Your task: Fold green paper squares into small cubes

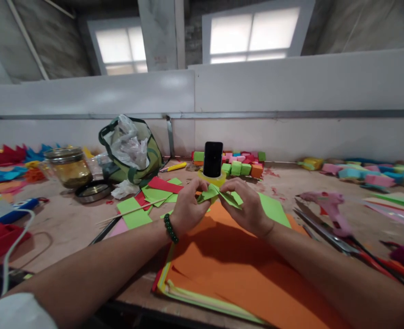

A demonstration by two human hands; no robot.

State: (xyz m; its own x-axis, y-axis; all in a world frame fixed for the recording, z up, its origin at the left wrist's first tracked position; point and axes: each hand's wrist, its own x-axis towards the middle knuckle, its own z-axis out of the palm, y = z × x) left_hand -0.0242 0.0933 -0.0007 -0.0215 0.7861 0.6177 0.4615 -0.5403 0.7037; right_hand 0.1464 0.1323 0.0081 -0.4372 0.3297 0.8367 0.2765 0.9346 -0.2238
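Well to the left of the phone (213,159), a rounded glass jar (70,170) with an amber tint stands beside a shallow, round metal lid (93,190). Nearer the phone on that side, a slumped fabric bag (155,153), green-patterned with dark edging, gapes around crumpled, translucent plastic (130,144). To the left of the phone and nearer the viewer, flat, straight-edged scraps of green paper (133,220) overlap a smooth red strip (164,184); a thin, pale stick (138,209) lies across the green. Before the phone and slightly to its left, the left hand (190,205), its wrist ringed by a bracelet (171,228) of round, dark green beads, has thumb and fingertips pinched together on one side of the folded green paper (209,193). This creased piece, with angular flaps, is held directly in front of the phone, above a stack of matt orange paper (229,260). The phone, a glossy black slab, stands in a yellow ring (226,168). Before the phone and to its right, the right hand (250,208) pinches the paper's other side, fingers curled. Behind the phone and to its right, small, many-coloured blocks (236,168) lie heaped. Far right of the phone, a pink glue gun (328,205) lies near long-bladed metal scissors (325,233).
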